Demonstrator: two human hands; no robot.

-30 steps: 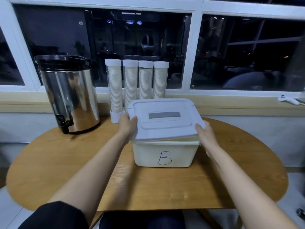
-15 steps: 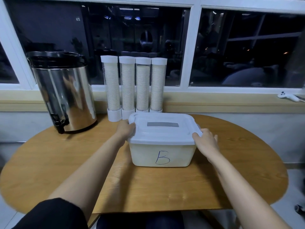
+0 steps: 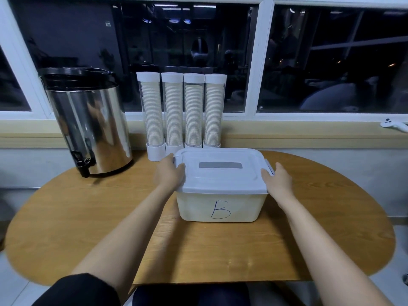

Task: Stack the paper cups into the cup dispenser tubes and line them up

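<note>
Paper cups: stacked inside four clear cup dispenser tubes, each with a white cap and white base. The tubes stand upright in a row, side by side, at the far edge of the table, left of its middle. The third stack from the left stops a little under its cap; the other three reach theirs. The leftmost base sits slightly nearer me than the rest.

Just in front of the tubes: white box, "B" handwritten on its near wall, in the middle of the table. Its lid lies flat on it.

Left hand: at the lid's left edge, near the far corner. The thumb lies on the lid top and the fingers run along the side. Fingertips hidden, so I cannot tell whether they curl round the rim.

Right hand: at the lid's right edge, fingers straight and close together, pointing away from me. The thumb is beside the rim, and nothing is pinched.

Far left edge of the table: steel urn, black lid, black tap facing me. It stands near the leftmost tube, not touching it.

Beyond the table: a sill, a dark window and, at far right on the sill, a white controller.

My left arm shows a black sleeve.
</note>
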